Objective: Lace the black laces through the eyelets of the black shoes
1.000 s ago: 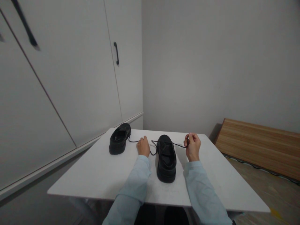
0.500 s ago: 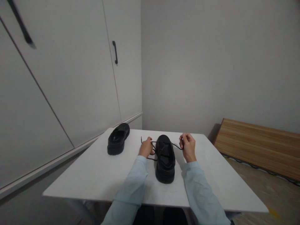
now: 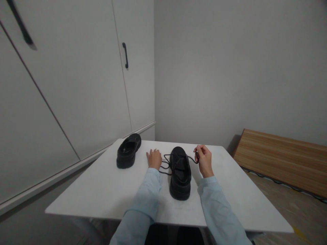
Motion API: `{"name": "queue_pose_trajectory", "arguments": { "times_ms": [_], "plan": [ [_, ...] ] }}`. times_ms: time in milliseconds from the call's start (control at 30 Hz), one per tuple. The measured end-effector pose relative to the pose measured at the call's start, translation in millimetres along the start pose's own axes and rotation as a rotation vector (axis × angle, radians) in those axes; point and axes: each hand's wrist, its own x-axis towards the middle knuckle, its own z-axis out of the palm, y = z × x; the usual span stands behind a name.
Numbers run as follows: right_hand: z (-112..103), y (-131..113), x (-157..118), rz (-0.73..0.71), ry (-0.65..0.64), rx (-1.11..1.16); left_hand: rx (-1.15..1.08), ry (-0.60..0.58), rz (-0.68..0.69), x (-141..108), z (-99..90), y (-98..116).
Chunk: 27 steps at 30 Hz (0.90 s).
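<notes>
A black shoe [image 3: 180,185] stands on the white table in front of me, its heel toward me. Black shoelace [image 3: 166,173] trails from it in loose loops on the left side. My right hand [image 3: 205,161], to the right of the shoe, is closed in a pinch on the lace, which runs slack from the shoe to the fingertips. Left of the loops, my left hand [image 3: 154,159] lies low over the table, fingers apart and pointing away from me. It covers part of the lace; whether it touches it, I cannot tell.
A second black shoe [image 3: 127,160] sits at the back left of the white table [image 3: 102,197]. White cupboard doors [image 3: 84,85] rise on the left. Behind the table is a grey wall [image 3: 224,75], and a wooden panel [image 3: 281,160] leans at the right.
My left hand has shifted left, away from the shoe, and its fingers have spread, covering the lace end that showed there before. My right hand has barely moved and keeps its pinch.
</notes>
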Motion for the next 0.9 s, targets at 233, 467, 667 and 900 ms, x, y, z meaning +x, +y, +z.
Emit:
{"name": "queue_pose_trajectory", "arguments": {
  "times_ms": [233,467,667,900],
  "plan": [
    [3,-5,-3,0.013,-0.063,-0.074,-0.014,0.013,-0.032,-3,-23.1,4],
    [5,-7,-4,0.008,-0.101,-0.182,-0.233,0.08,-0.034,0,-31.2,11],
    [6,-4,-5,-0.037,-0.139,-0.265,-1.008,0.035,0.102,4,-45.2,30],
    [10,-7,-6,-0.125,-0.184,-0.317,-1.428,-0.297,0.244,-11,-63.3,56]
  ]
}}
